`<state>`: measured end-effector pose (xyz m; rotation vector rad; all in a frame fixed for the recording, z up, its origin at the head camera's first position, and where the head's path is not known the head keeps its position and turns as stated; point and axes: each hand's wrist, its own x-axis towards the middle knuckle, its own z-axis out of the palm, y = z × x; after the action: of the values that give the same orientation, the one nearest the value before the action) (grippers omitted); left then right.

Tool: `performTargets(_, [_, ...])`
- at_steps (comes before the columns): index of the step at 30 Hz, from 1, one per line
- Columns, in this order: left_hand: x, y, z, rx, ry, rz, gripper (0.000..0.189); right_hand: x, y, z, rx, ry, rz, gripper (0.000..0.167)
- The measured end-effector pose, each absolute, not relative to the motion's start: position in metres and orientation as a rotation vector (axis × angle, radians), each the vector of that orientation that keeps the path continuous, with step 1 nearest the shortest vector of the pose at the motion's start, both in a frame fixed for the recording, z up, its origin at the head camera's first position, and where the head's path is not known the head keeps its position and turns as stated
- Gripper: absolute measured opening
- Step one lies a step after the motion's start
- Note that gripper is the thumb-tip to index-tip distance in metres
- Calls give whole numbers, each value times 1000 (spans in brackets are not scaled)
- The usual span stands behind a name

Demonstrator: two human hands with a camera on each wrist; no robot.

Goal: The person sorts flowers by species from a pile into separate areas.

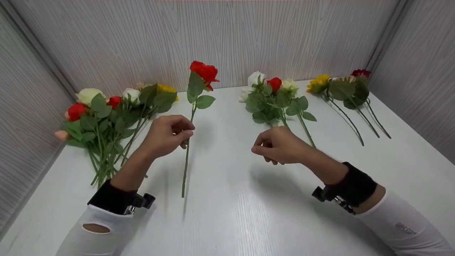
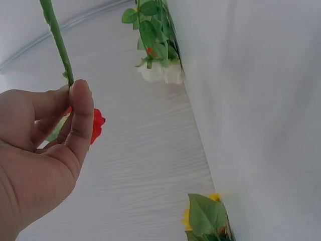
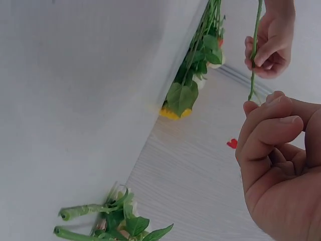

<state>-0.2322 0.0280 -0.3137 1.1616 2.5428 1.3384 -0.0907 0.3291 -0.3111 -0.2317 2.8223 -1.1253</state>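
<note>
A red rose [image 1: 204,73] on a long green stem [image 1: 185,167] with a few leaves stands nearly upright above the table. The left hand [image 1: 165,137] pinches this stem around its middle between thumb and fingers. In the left wrist view the thumb presses on the stem [image 2: 59,42], and part of the red bloom [image 2: 98,125] shows behind the hand. To the right, apart from the rose, the right hand [image 1: 282,145] hovers over the table with loosely curled fingers and holds nothing. Just behind it lies a bunch of white, red and pale roses [image 1: 273,96].
At the left lies a thick bunch of roses and yellow flowers [image 1: 106,117], its stems toward the front. Several flowers, including a sunflower [image 1: 319,83] and a dark red bloom [image 1: 360,73], lie apart at the right. Wood-grain panels [image 1: 227,39] enclose the white table [image 1: 227,213].
</note>
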Motion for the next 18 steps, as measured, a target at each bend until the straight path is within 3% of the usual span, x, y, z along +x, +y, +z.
performTargets(18, [-176,63,-313,1225,2153,1523,9,-71,296,-318,-509,2657,-1148,17])
